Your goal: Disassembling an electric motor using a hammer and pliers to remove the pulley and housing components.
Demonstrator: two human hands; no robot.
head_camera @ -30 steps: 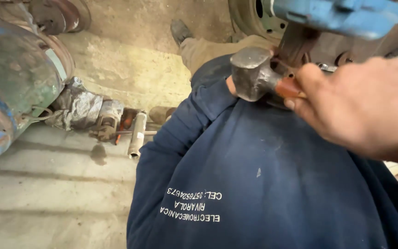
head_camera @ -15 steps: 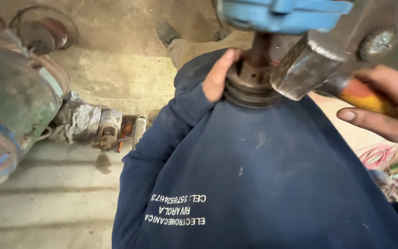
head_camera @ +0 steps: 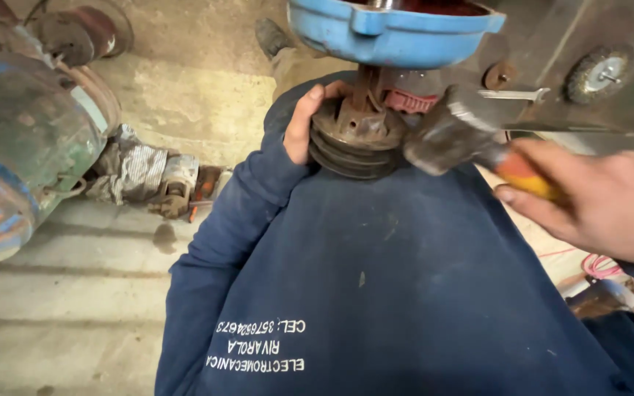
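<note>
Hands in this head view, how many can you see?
2. The left hand cups the rusty grooved pulley under the blue housing. The right hand grips the hammer beside that pulley. Others may be hidden.

A blue housing (head_camera: 394,29) tops a rusty brown pulley (head_camera: 357,139); the hammer (head_camera: 453,136) handle is orange-yellow.

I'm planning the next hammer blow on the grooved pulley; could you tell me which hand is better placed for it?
Probably the right hand: it grips the hammer with its head beside the pulley, while the left hand steadies the pulley's far rim.
</note>
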